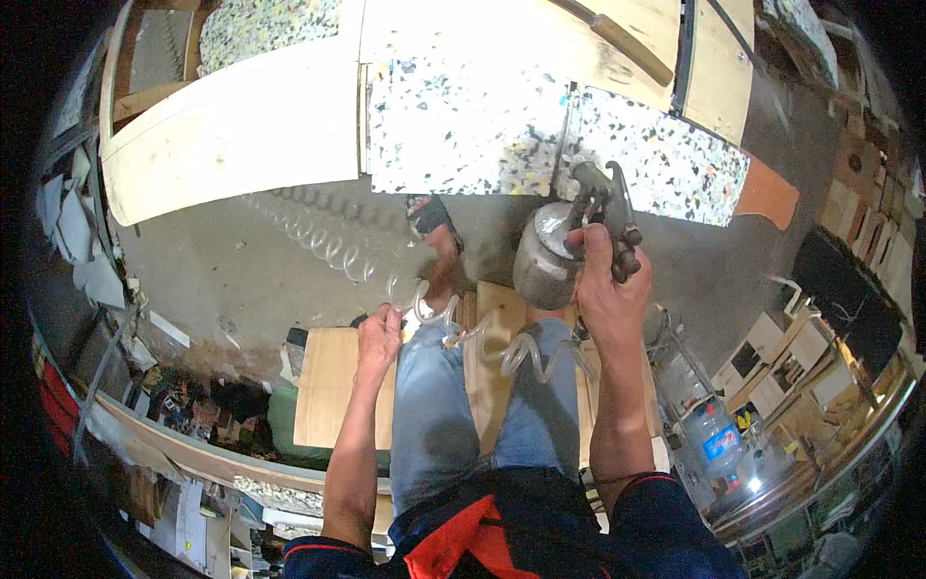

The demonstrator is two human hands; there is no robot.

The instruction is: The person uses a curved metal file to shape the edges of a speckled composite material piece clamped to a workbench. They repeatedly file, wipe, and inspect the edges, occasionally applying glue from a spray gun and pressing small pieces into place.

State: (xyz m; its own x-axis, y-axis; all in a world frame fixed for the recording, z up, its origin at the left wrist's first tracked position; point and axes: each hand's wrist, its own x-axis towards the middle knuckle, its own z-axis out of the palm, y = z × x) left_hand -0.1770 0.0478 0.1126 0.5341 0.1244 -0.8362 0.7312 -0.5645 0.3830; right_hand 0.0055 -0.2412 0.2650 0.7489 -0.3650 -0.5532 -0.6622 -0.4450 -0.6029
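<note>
My right hand [610, 275] grips a metal spray gun [603, 193] with a large cup [548, 253], held just in front of two speckled foam-covered panels [463, 121] [656, 150]. My left hand [382, 336] is closed on the clear coiled hose [342, 249] beside my left thigh. More loops of the hose hang over my legs and run off to the upper left, under a curved pale board [227, 125].
A wooden-handled tool [632, 53] lies on the bench top. Plywood [342, 386] is beneath my legs, on the concrete floor [212, 280]. Scrap boards [772, 357] and a water bottle [714, 434] stand at right, offcuts [87, 232] at left.
</note>
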